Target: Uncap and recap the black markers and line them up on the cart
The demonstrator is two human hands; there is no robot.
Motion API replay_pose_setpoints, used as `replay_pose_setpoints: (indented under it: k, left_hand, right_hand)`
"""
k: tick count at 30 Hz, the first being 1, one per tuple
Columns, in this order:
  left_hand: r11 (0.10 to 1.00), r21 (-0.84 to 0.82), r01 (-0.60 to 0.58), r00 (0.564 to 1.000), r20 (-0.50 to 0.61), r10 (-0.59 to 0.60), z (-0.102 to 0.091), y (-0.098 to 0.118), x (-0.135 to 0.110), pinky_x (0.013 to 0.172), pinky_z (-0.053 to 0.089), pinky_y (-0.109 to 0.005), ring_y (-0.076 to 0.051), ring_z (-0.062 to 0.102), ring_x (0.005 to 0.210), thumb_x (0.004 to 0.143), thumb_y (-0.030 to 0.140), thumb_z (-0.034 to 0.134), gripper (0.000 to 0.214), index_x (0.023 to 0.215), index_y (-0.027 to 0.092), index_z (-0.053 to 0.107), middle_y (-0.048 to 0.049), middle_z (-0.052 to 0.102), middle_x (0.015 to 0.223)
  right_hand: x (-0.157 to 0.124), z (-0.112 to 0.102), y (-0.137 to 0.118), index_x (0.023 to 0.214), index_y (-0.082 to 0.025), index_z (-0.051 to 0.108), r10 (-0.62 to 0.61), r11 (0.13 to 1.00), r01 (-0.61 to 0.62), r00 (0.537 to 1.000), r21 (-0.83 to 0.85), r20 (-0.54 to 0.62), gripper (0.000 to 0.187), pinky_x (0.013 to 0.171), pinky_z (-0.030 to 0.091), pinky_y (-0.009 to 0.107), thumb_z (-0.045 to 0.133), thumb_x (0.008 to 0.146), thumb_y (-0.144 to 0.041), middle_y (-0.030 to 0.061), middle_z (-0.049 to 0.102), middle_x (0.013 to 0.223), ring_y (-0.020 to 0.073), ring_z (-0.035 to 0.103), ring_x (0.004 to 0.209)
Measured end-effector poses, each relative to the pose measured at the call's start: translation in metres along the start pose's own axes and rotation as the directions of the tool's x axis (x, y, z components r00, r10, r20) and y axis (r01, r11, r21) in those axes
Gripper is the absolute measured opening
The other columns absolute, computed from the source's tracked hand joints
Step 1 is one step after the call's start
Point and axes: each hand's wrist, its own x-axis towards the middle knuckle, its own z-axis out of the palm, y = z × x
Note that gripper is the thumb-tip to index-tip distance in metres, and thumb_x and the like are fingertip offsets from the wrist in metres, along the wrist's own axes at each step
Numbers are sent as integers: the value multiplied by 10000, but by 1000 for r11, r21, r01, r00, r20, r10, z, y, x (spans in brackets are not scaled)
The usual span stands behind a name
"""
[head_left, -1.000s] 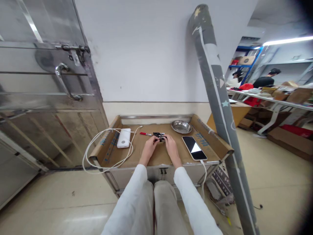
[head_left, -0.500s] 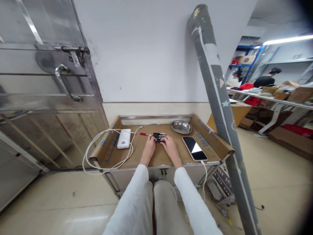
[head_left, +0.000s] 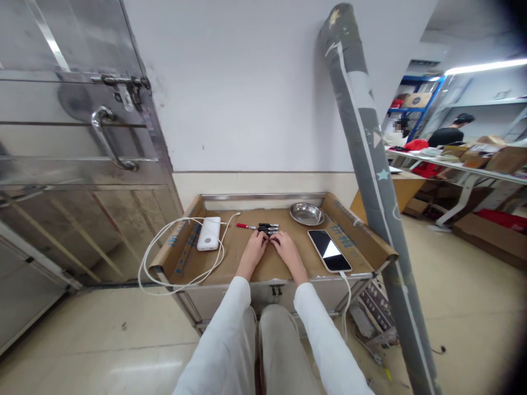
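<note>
Several black pens (head_left: pixel 268 226) lie side by side in a small group on the brown cardboard lining (head_left: pixel 230 263) of the bench. Just left of them is a red pen (head_left: pixel 246 226) with a pale end. At the near side of the black pens, my left hand (head_left: pixel 254 249) has its fingers bent and drawn together. My right hand (head_left: pixel 285 247) mirrors it, also closed, and the fingertips of both almost meet. Those fingers cover the nearest pens in part, so what is pinched between them cannot be made out.
A white power bank (head_left: pixel 209 234) with a looped white cable (head_left: pixel 152 247) lies to the left. On the right are a steel bowl (head_left: pixel 307 213) and a phone (head_left: pixel 329 250) with a cable plugged in. A long grey roll (head_left: pixel 370 148) leans beside the bench. Two people sit farther back.
My hands have come closer together at the near side of the black pens, the left one shifting right. The pens, bowl and phone stay in place; the view shifts slightly.
</note>
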Motion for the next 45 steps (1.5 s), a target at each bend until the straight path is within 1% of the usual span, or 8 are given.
replay_pose_setpoints:
  k: [16, 23, 25, 28, 32, 36, 41, 45]
  left_hand:
    - [984, 175, 38, 999, -17, -36, -10, 16, -6, 762, 459, -325, -181, 547, 808, 863, 121, 410, 103, 838, 187, 485, -50, 552, 843]
    - [980, 198, 36, 987, -164, -4, -9, 17, 0, 814, 467, -348, -192, 563, 870, 908, 178, 353, 140, 893, 187, 492, -75, 553, 897]
    - [966, 238, 104, 973, -224, -50, -8, 14, 2, 842, 460, -383, -219, 562, 924, 897, 151, 342, 163, 917, 166, 503, -114, 560, 945]
    - [933, 287, 215, 948, -291, -129, -5, 7, 3, 908, 427, -463, -286, 520, 1091, 857, 102, 360, 231, 1033, 130, 507, -202, 526, 1167]
    - [918, 323, 230, 945, -301, -130, -3, -5, 5, 999, 347, -533, -322, 376, 1286, 845, 90, 365, 338, 1156, 151, 483, -204, 429, 1362]
    - [903, 355, 240, 940, -317, -125, -6, -6, 7, 1003, 334, -535, -316, 405, 1253, 864, 115, 362, 256, 1055, 144, 529, -197, 521, 1249]
    - [878, 355, 322, 910, -372, -183, -11, 4, 3, 931, 368, -550, -317, 504, 1057, 906, 165, 303, 239, 896, 134, 540, -181, 572, 986]
    - [864, 364, 349, 900, -388, -200, -13, 12, 3, 842, 441, -464, -282, 549, 930, 941, 249, 296, 257, 903, 130, 521, -149, 547, 921]
  right_hand:
    - [-3, -2, -2, 844, -197, 593, 78, 980, -88, 995, -179, -67, 202, 791, 371, 297, 423, 833, -88, 48, 595, 873, 192, 532, 856]
    - [-3, -1, -1, 801, -198, 593, 82, 976, -95, 994, -198, -72, 206, 781, 374, 309, 423, 819, -83, 58, 583, 848, 200, 521, 832]
    - [-3, -1, -2, 804, -202, 603, 69, 986, -76, 996, -147, -57, 215, 796, 381, 310, 424, 818, -84, 52, 583, 847, 195, 525, 844]
    - [-1, -3, -6, 814, -213, 632, 9, 999, -9, 1000, -37, 9, 241, 815, 400, 301, 429, 812, -83, 39, 584, 863, 179, 531, 859]
    - [1, -4, -10, 863, -229, 680, -44, 999, 42, 996, 24, 74, 293, 828, 418, 301, 439, 805, -74, 34, 581, 869, 166, 532, 858]
    - [2, -3, -11, 899, -230, 688, -32, 999, 32, 997, 1, 68, 293, 836, 425, 313, 451, 809, -82, 41, 587, 887, 172, 535, 878]
    - [1, -3, -11, 939, -210, 648, -30, 999, 29, 999, 44, 14, 261, 867, 442, 325, 419, 848, -122, 57, 597, 944, 180, 549, 929]
    - [1, -5, -13, 1153, -209, 561, -22, 998, 25, 999, 52, -49, 329, 922, 437, 364, 416, 860, -168, 85, 554, 1083, 200, 539, 1017]
